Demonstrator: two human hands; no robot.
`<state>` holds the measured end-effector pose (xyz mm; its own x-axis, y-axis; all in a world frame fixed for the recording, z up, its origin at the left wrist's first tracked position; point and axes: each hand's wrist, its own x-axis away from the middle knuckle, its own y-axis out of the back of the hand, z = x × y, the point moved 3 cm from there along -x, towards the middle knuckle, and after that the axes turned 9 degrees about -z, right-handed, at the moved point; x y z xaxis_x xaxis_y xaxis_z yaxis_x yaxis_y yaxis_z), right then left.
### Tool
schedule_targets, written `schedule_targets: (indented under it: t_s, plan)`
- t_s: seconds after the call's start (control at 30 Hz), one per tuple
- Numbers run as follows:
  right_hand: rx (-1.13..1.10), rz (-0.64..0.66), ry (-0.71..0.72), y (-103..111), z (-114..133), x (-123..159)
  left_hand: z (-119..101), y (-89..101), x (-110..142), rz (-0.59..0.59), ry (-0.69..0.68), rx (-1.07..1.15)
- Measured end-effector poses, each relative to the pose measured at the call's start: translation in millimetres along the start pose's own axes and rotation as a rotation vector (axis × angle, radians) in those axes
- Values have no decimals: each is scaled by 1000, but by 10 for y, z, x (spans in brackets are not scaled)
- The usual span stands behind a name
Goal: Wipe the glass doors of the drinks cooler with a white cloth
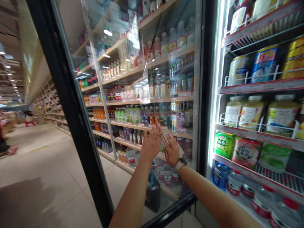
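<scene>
You are pressing two bare hands against one tall black-framed glass door (133, 76) near the centre of the frame. Your left hand (151, 143) is lying open on the pane with all five fingers spread, holding nothing. Your right hand (171, 150), wearing one white-strapped wristwatch (181, 164), is gripping one crumpled white cloth (167, 138) against the glass. Its curled fingers (169, 143) are wrapping over the lower part of the cloth, whose top shows above them, just beside your left fingertips.

Behind the pane, many rows of plastic drink bottles (125, 114) are standing on wooden shelves (140, 129), too many to count. At the right of the frame, white wire racks (258, 85) are holding three large metal cans (266, 63), three pale jars with white lids (251, 112), and three green-and-pink packs (245, 153). Lower right, several water bottles with red labels (261, 202) are crowding the bottom rack. At the far left edge, one other person's leg (6, 149) is showing beyond the pale tiled floor (47, 190).
</scene>
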<state>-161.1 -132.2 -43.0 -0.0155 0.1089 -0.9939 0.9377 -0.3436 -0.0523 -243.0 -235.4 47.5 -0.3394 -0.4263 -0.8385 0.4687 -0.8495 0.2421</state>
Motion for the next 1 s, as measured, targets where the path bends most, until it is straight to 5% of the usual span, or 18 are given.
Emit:
schedule_targets:
  t_s: [1.0]
  plan:
    - [10, 14, -25, -13, 10, 107, 10, 8, -1, 42, 8, 26]
